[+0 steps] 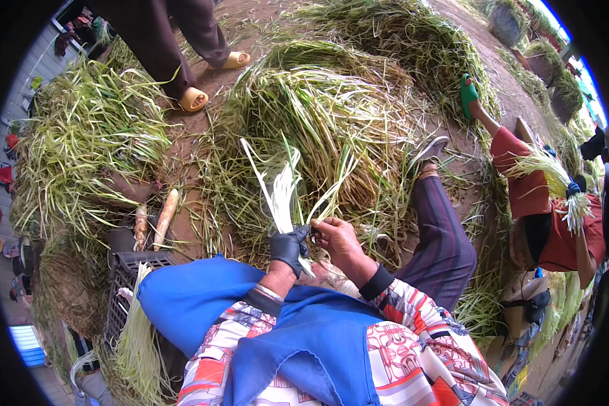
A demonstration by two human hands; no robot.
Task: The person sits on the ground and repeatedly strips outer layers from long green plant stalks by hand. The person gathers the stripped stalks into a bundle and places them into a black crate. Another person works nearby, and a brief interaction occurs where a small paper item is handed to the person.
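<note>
My left hand (288,246), in a dark glove, is closed around a small bunch of pale plant stalks (282,203) that fan upward, with their short ends below the fist. My bare right hand (339,242) is just to its right, thumb and forefinger pinched close to the gloved fingers at the foot of thin green stalks (335,195). Whether these stalks are in the right hand's pinch is too small to tell. In front of both hands lies a large heap of long green and yellowed stalks (330,122). A blue apron (304,325) covers my lap.
At my left stands a black plastic crate (112,299), with a bundle of pale stalks (139,340) beside me. Another stalk heap (89,132) lies upper left. A person in yellow sandals (194,99) stands beyond; a person in red (583,233) at right holds a bunch.
</note>
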